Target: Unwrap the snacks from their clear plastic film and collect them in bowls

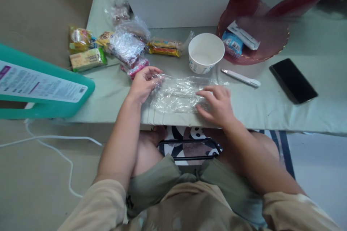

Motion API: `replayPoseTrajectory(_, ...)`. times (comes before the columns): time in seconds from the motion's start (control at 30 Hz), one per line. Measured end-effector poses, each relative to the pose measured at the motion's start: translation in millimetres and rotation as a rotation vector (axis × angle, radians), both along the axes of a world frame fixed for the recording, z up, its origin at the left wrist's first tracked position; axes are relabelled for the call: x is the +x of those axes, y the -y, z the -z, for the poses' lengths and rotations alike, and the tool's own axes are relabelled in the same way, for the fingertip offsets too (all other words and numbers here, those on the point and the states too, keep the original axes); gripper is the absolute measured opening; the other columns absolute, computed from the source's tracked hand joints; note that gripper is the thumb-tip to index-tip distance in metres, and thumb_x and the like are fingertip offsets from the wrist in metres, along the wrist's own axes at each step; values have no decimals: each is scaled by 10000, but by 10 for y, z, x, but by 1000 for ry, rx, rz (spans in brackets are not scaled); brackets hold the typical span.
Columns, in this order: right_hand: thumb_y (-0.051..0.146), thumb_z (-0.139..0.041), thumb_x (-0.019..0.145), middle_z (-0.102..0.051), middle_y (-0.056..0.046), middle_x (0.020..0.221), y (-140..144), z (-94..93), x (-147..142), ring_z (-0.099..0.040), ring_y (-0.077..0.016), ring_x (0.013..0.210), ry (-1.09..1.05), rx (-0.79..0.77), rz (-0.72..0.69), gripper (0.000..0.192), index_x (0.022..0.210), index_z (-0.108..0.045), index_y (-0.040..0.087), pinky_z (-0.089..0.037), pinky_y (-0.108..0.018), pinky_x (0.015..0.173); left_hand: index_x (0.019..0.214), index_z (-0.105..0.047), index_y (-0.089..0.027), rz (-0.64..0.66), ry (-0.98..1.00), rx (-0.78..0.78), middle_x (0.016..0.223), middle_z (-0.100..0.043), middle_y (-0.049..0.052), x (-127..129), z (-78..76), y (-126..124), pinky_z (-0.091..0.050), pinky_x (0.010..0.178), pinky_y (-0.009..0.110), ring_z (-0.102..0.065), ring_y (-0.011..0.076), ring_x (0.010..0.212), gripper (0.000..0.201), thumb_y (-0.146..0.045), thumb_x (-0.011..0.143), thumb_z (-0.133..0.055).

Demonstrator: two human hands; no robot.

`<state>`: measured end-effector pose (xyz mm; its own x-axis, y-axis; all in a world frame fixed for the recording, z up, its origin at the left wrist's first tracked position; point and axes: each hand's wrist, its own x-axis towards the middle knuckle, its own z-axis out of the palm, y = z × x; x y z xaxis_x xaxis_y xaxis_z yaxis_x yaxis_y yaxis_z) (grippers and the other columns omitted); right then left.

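Clear film [173,96]: lies crumpled on the cloth-covered bench [114,106], near its front edge, between the two hands.

Left hand [141,83]: positioned at the upper left corner of the film. Grip closed; thumb and forefinger pinch the film edge.

Right hand [219,105]: positioned over the right end of the film. Grip spread, thumb and fingers apart and curved toward the film; contact with the film cannot be confirmed. The hand is slightly blurred.

Adjacent items: the white cup [200,67] stands upright just behind the film. The cutter [241,78] lies to the right of the cup, one end directed toward it. The phone [293,81] lies farther right, screen dark.

Rear right: the pink dish [272,39] holds a blue packet [232,43] and a white packet [244,36].

Rear left: a wrapped pile [127,46] sits behind the left hand. A yellow bar [165,47] lies between the pile and the cup. A green packet [88,59] lies left of the pile.

Far left: the teal jug [81,97] bears a white label.
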<state>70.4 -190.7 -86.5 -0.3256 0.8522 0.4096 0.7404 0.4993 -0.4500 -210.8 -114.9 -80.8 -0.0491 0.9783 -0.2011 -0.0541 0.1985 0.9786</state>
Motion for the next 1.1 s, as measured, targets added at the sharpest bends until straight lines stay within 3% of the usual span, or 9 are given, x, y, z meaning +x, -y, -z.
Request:
replayPoseTrajectory(0.1,268,-639,917,-668,-91,1289,-16,91,-166,-572,-320,1204,122,-79,51,295,1208,-681,291,-380,-490,980,953,-647,-199,13,20,18,934,-734,4,2,45,-23,-539,741,240,-687,127,823,381,-39,638,-788)
replayPoseTrajectory(0.2,277,-591,981,-713,-82,1167,-65,165,-211,-611,-277,1136,132,-92,130,149,1034,-728,249,-350,-457,970,959,-630,-203,10,16,10,902,-733,-4,-1,86,-36,-550,771,248,-698,126,819,380,-17,657,-766)
replayPoseTrajectory(0.27,296,-564,1009,-731,-66,1103,-78,179,-212,-629,-251,1088,127,-91,138,184,951,-731,243,-335,-439,956,954,-626,-205,2,9,8,895,-736,-7,-4,100,-38,-554,780,247,-707,126,825,368,-12,670,-761)
replayPoseTrajectory(0.67,287,-579,974,-754,-26,990,25,55,-42,-662,-216,962,50,-149,66,165,902,-724,256,-304,-413,913,974,-599,-207,-28,-27,-7,869,-753,-6,-6,117,-46,-589,802,263,-741,144,851,366,-22,701,-760)
replayPoseTrajectory(0.77,318,-579,977,-754,-36,990,45,48,-20,-661,-230,986,60,-156,69,166,943,-730,261,-320,-411,918,972,-597,-211,-27,-65,10,870,-757,-6,-5,137,-57,-599,830,289,-749,158,877,363,-42,700,-769)
replayPoseTrajectory(1.0,312,-612,953,-726,-84,1153,-98,77,-144,-600,-278,1116,169,-147,99,301,1235,-707,264,-312,-416,934,970,-610,-211,16,-57,20,892,-767,-4,2,121,-54,-598,819,287,-750,150,839,397,-3,660,-746)
replayPoseTrajectory(1.1,313,-582,985,-749,-61,994,-180,98,-168,-600,-263,1027,178,-187,103,209,1079,-762,266,-279,-422,922,945,-605,-209,21,-65,17,889,-762,3,4,119,-48,-604,852,304,-753,156,857,369,-3,671,-741)
